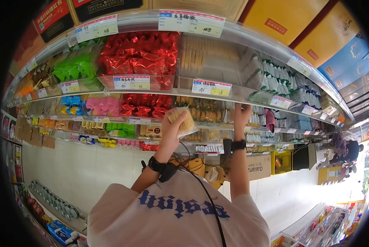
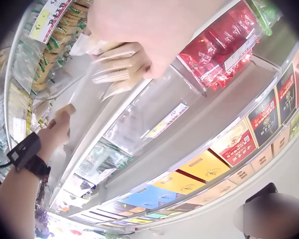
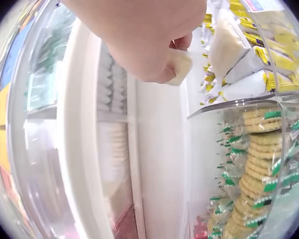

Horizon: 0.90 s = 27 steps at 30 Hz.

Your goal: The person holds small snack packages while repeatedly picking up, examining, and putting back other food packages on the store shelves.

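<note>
My left hand (image 1: 171,129) grips several pale, clear-wrapped biscuit packets (image 1: 183,122) in front of the second shelf row. In the left wrist view the packets (image 2: 120,64) fan out beneath curled fingers. My right hand (image 1: 242,115) reaches into the second row, under the upper shelf's edge. Its thumb and fingers pinch a small pale packet (image 3: 180,67), mostly covered by the hand in the right wrist view. Beside that hand are white-and-yellow wrapped packets (image 3: 249,74), and round biscuits in green-marked wrappers (image 3: 261,164) fill the neighbouring bin.
On the upper shelf, a clear bin (image 1: 213,59) of pale biscuits stands beside red foil packets (image 1: 139,55). Price tags (image 1: 211,87) line the shelf edges. Boxes (image 1: 275,20) stand above. A black cable (image 1: 209,197) hangs across the shirt. A cardboard box (image 1: 254,166) sits below.
</note>
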{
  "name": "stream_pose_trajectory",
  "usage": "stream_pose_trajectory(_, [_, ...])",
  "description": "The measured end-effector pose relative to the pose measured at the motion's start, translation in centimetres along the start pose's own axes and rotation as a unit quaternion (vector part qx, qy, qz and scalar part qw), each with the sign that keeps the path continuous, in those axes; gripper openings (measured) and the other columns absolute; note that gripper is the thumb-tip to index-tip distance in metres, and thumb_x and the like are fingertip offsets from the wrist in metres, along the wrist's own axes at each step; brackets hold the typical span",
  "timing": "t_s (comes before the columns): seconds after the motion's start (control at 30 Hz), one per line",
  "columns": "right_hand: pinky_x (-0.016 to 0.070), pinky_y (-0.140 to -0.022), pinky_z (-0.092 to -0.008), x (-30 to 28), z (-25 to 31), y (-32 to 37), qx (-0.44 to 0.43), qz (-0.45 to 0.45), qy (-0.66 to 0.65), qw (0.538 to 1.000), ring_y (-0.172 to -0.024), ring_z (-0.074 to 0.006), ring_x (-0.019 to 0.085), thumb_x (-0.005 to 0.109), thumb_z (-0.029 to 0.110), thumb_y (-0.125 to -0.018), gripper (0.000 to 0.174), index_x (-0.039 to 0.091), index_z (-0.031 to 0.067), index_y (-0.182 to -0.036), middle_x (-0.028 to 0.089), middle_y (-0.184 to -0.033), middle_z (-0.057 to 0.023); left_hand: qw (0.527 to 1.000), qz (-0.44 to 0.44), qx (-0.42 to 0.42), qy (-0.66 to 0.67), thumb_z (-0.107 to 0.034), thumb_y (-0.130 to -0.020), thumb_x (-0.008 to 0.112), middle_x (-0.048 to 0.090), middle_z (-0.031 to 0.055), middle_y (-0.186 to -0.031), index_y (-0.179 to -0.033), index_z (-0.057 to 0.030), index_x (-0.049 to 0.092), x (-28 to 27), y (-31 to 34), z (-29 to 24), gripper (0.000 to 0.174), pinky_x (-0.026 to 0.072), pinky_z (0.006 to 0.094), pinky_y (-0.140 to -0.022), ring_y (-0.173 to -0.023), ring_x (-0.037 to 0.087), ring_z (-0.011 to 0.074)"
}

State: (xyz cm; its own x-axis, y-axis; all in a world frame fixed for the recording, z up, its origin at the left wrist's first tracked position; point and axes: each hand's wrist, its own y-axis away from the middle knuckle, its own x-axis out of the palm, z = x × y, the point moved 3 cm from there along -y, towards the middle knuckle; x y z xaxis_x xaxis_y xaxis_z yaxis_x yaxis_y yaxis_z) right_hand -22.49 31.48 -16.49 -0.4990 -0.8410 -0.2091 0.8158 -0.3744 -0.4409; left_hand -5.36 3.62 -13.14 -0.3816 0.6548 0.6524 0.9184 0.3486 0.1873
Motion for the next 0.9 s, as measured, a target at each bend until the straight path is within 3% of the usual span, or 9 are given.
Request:
stream_pose_trajectory(0.1, [0.0505, -0.072, -0.0331, -0.4, 6.1, 4.6, -0.028, 0.125, -0.047, 0.991, -0.079, -0.0193, 0.062, 0.078, 0.012, -0.086, 0.024, 0.064, -0.0017, -0.099, 0.066, -0.087, -0.0089, 0.999, -0.018, 0.023, -0.014, -0.017, -0.089, 0.082, 0.061, 0.0086, -0.113, -0.123, -0.0024, 0.051, -0.2, -0.5, 0.2, 0.048, 0.0581, 0.0313, -0.082, -0.1, 0.065, 0.0166])
stream_pose_trajectory(0.17, [0.0503, -0.073, -0.0326, 0.3, 10.4, 7.9, -0.083, 0.178, -0.068, 0.978, -0.083, -0.0211, 0.063, 0.075, 0.004, -0.087, 0.019, 0.063, 0.0001, -0.101, 0.063, -0.091, -0.0094, 0.999, -0.03, 0.019, -0.017, -0.018, -0.089, 0.082, 0.061, 0.0088, -0.114, -0.123, -0.0028, 0.051, 0.4, -0.4, 0.2, 0.048, 0.058, 0.0312, -0.082, -0.101, 0.065, 0.016])
stream_pose_trajectory(0.23, [0.0517, -0.077, -0.0346, 1.0, 14.3, 10.3, -0.129, 0.243, -0.058, 0.96, -0.087, -0.0252, 0.063, 0.075, 0.003, -0.085, 0.025, 0.062, 0.0005, -0.106, 0.061, -0.095, -0.0118, 0.999, -0.039, 0.014, -0.02, -0.018, -0.089, 0.082, 0.06, 0.0087, -0.115, -0.123, -0.0032, 0.05, 0.8, -0.1, 0.7, 0.048, 0.0579, 0.0312, -0.082, -0.101, 0.064, 0.0155])
stream_pose_trajectory(0.33, [0.0528, -0.083, -0.0368, 1.4, 17.9, 12.5, -0.138, 0.275, -0.062, 0.949, -0.091, -0.03, 0.064, 0.073, 0.002, -0.086, 0.027, 0.065, 0.0009, -0.112, 0.061, -0.099, -0.0152, 0.999, -0.032, 0.018, -0.012, -0.02, -0.09, 0.081, 0.06, 0.0083, -0.116, -0.123, -0.0037, 0.05, 1.5, -0.2, 1.1, 0.048, 0.0573, 0.0314, -0.082, -0.101, 0.063, 0.0151])
stream_pose_trajectory(0.43, [0.0528, -0.09, -0.038, 0.7, 19.4, 12.2, -0.179, 0.289, -0.054, 0.939, -0.102, -0.0332, 0.066, 0.071, 0.003, -0.087, 0.032, 0.067, 0.001, -0.118, 0.065, -0.111, -0.0181, 0.999, -0.018, 0.028, 0.008, -0.02, -0.091, 0.081, 0.06, 0.008, -0.116, -0.123, -0.0043, 0.05, 1.9, -0.4, 0.4, 0.048, 0.0565, 0.0312, -0.083, -0.102, 0.063, 0.015])
stream_pose_trajectory(0.63, [0.0516, -0.097, -0.0404, 1.3, 17.8, 12.6, -0.068, 0.335, -0.113, 0.933, -0.118, -0.0366, 0.065, 0.071, 0.005, -0.088, 0.033, 0.067, 0.0004, -0.121, 0.065, -0.129, -0.0204, 0.998, -0.018, 0.051, -0.02, -0.019, -0.09, 0.081, 0.059, 0.0078, -0.116, -0.125, -0.0046, 0.05, 1.9, -0.2, 0.2, 0.049, 0.0558, 0.0298, -0.084, -0.102, 0.062, 0.0151])
stream_pose_trajectory(0.73, [0.0521, -0.096, -0.0402, 1.2, 19.0, 12.3, -0.14, 0.332, -0.073, 0.93, -0.115, -0.0353, 0.066, 0.07, 0.007, -0.09, 0.035, 0.064, 0.001, -0.125, 0.066, -0.127, -0.0205, 0.991, 0.009, 0.101, -0.085, -0.018, -0.088, 0.082, 0.059, 0.0078, -0.117, -0.126, -0.0042, 0.05, 2.3, 0.0, -0.6, 0.051, 0.0555, 0.0295, -0.084, -0.103, 0.062, 0.015])
stream_pose_trajectory(0.83, [0.0524, -0.096, -0.0394, 1.2, 19.7, 12.9, -0.059, 0.343, -0.103, 0.932, -0.114, -0.0341, 0.067, 0.069, 0.009, -0.093, 0.036, 0.061, 0.0004, -0.127, 0.067, -0.124, -0.0208, 0.99, 0.017, 0.097, -0.101, -0.016, -0.087, 0.083, 0.06, 0.008, -0.118, -0.126, -0.0039, 0.051, 2.3, -0.2, -1.1, 0.052, 0.0555, 0.0294, -0.085, -0.103, 0.062, 0.015])
stream_pose_trajectory(0.9, [0.0529, -0.095, -0.0386, 1.1, 19.3, 12.7, -0.058, 0.353, -0.133, 0.924, -0.112, -0.0337, 0.068, 0.07, 0.01, -0.094, 0.035, 0.059, 0.0, -0.126, 0.068, -0.12, -0.0207, 0.994, 0.015, 0.078, -0.069, -0.015, -0.087, 0.082, 0.06, 0.008, -0.117, -0.126, -0.0036, 0.051, 1.9, -0.7, -0.9, 0.052, 0.056, 0.0297, -0.084, -0.103, 0.063, 0.0151])
